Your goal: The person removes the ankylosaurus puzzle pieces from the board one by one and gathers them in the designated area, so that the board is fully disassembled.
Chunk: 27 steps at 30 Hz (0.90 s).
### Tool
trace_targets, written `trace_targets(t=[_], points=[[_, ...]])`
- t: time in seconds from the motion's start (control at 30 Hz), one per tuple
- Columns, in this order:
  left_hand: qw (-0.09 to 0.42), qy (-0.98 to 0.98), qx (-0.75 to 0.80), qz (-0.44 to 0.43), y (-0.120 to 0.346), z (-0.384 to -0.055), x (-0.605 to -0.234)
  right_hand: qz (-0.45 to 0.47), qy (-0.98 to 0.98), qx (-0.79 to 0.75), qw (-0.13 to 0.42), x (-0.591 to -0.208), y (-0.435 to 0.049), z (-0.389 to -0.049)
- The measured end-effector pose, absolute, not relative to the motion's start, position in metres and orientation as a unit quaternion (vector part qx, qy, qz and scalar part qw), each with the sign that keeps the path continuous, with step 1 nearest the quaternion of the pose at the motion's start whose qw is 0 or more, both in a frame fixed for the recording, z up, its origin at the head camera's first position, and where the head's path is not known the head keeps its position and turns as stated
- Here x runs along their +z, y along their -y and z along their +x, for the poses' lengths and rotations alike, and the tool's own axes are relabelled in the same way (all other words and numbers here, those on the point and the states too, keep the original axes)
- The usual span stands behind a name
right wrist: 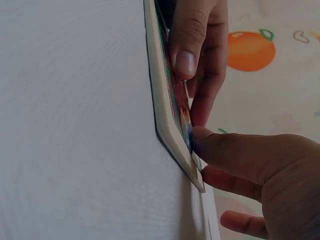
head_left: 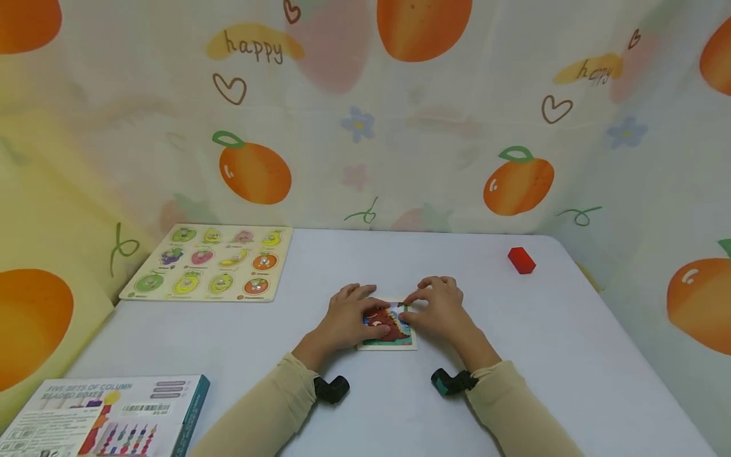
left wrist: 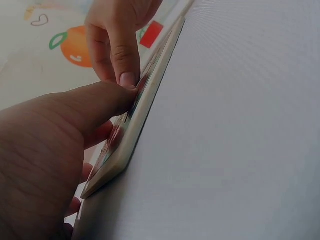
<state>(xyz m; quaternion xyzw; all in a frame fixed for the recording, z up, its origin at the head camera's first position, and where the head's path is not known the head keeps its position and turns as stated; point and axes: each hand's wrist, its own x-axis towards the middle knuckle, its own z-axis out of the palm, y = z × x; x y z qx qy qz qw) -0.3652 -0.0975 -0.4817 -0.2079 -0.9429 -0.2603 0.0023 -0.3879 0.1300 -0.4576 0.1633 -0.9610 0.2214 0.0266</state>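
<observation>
A small jigsaw puzzle with a brown dinosaur picture and a pale border lies on the white table, between both hands. My left hand rests over its left side, thumb and forefinger laid on the picture. The right hand bends its thumb and forefinger together at the puzzle's upper right part. In the right wrist view, the right thumb presses on a bluish area close to the pale edge, with the forefinger at that edge. Whether these fingertips pinch a loose piece, I cannot tell. The hands cover part of the picture.
A fruit picture board lies at the back left. In the front left corner is a boxed bead set. A red block sits at the back right. Behind the table hangs a fruit-printed cloth. Both wrists wear small black cameras.
</observation>
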Motion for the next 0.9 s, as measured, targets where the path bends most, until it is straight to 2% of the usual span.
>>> trace_targets(t=[0.3, 0.6, 0.9], points=[[-0.004, 0.945, -0.255, -0.205, 0.093, -0.366, -0.479, 0.167, 0.958, 0.229, 0.036, -0.456, -0.134, -0.388], [-0.004, 0.950, -0.253, -0.185, 0.102, -0.365, -0.478, 0.202, 0.934, 0.296, 0.001, -0.472, -0.132, -0.398], [0.004, 0.946, -0.259, -0.195, 0.097, -0.366, -0.483, 0.192, 0.922, 0.336, -0.003, -0.473, -0.138, -0.395]])
